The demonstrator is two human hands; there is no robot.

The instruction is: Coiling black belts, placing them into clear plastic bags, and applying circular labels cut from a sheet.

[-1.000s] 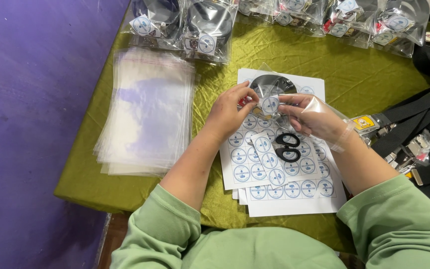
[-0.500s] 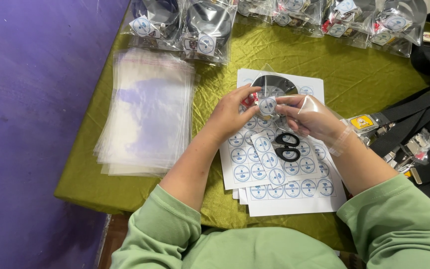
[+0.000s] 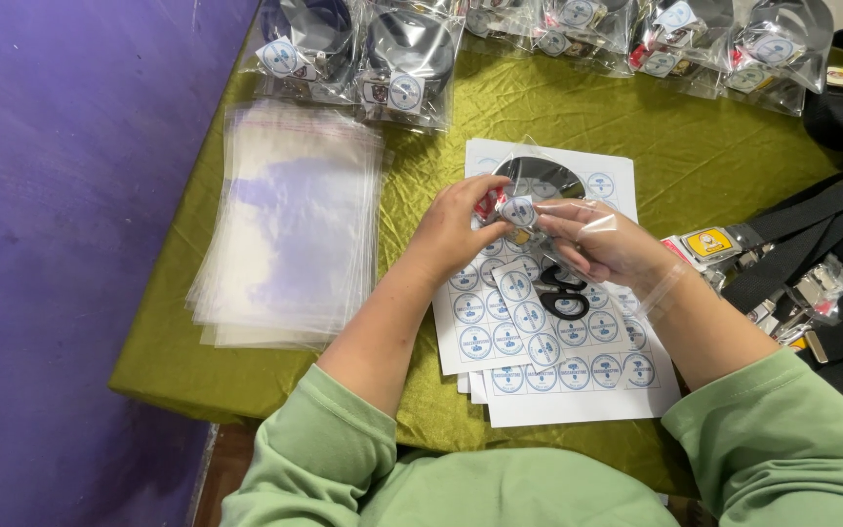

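Scissors [image 3: 560, 290] on sticker sheets [image 3: 548, 342]; bag stack [image 3: 290, 224] left.

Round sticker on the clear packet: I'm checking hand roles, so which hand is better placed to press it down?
Probably the left hand: its fingertips sit on the round sticker, while the right hand grips the clear packet.

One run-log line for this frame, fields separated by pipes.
left hand: pinching round sticker | right hand: holding clear packet | below: sticker sheets, scissors | left: bag stack
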